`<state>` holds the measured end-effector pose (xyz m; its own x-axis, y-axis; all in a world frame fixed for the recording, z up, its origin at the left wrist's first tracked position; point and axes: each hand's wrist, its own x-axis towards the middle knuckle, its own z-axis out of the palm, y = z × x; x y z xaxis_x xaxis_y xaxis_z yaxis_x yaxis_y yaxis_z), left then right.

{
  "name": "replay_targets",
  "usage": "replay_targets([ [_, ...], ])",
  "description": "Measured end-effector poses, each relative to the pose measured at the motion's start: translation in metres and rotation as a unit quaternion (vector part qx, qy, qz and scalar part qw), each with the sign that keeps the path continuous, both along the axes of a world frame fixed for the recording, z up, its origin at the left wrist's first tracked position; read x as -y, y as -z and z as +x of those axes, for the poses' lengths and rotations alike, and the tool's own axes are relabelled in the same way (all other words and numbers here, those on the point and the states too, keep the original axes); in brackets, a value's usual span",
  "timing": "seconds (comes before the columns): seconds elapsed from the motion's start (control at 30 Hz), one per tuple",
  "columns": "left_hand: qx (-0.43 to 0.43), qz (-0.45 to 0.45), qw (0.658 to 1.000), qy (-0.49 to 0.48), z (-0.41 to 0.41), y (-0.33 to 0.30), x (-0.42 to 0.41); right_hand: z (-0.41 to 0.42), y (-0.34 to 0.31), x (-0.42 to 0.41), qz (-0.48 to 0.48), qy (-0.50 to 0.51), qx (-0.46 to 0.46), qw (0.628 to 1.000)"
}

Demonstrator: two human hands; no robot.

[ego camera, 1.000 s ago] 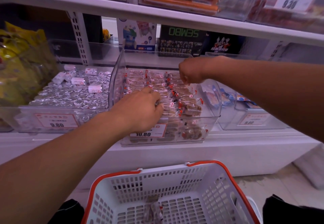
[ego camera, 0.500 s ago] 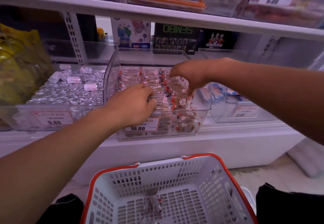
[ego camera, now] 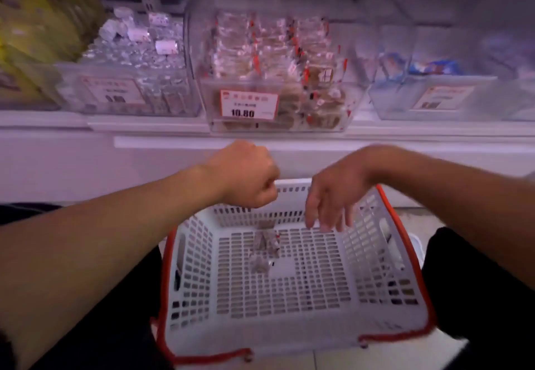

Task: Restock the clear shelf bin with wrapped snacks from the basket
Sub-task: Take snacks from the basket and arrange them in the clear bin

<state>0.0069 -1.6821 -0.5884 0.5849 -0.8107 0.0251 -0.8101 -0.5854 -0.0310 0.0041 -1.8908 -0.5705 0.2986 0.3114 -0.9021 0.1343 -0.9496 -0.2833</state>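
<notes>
A clear shelf bin (ego camera: 354,100) with a 10.80 price tag holds several wrapped snacks (ego camera: 269,48) in rows. Below it a white basket (ego camera: 382,288) with a red rim sits on the floor, and a few wrapped snacks (ego camera: 265,249) lie on its bottom. My left hand (ego camera: 249,177) hangs over the basket's far rim with fingers curled shut, nothing visible in it. My right hand (ego camera: 333,196) is over the basket's far right part, fingers apart and pointing down, holding nothing. The frame is blurred.
A clear bin of silver-wrapped sweets (ego camera: 130,60) stands left of the snack bin, and another clear bin (ego camera: 428,91) with blue packets stands right. Yellow bags (ego camera: 31,28) fill the far left. The white shelf edge (ego camera: 144,126) runs across. Dark trouser legs flank the basket.
Both hands have left the shelf bin and dropped down over the basket. The view has tilted down, so the basket now fills the lower frame.
</notes>
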Motion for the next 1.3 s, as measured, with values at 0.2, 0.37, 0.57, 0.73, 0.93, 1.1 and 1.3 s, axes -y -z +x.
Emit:
replay_targets([
  [0.2,-0.428,0.189,0.82,-0.329,-0.042,0.165,-0.019,-0.052,0.214,-0.008,-0.004,0.095,0.149,0.984],
  [0.37,-0.472,0.018,0.751,-0.461,-0.054,0.255,-0.02,-0.053,0.295,-0.033,0.082,0.234,0.254,0.935],
  [0.57,-0.45,-0.087,0.746,-0.483,-0.053,0.306,0.004,-0.032,0.332,-0.052,0.134,0.35,0.331,0.866],
  [0.73,-0.377,0.038,0.821,-0.427,-0.057,0.324,0.022,-0.028,0.348,-0.047,0.153,0.414,0.318,0.839],
  [0.93,-0.342,0.006,0.852,-0.396,-0.064,0.317,0.027,-0.035,0.347,-0.034,0.177,0.457,0.274,0.828],
  [1.1,-0.282,0.044,0.897,-0.338,-0.068,0.319,0.019,-0.04,0.347,-0.032,0.205,0.518,0.25,0.792],
  [1.3,-0.28,-0.043,0.889,-0.359,-0.056,0.321,0.016,-0.035,0.338,-0.028,0.219,0.534,0.262,0.774],
])
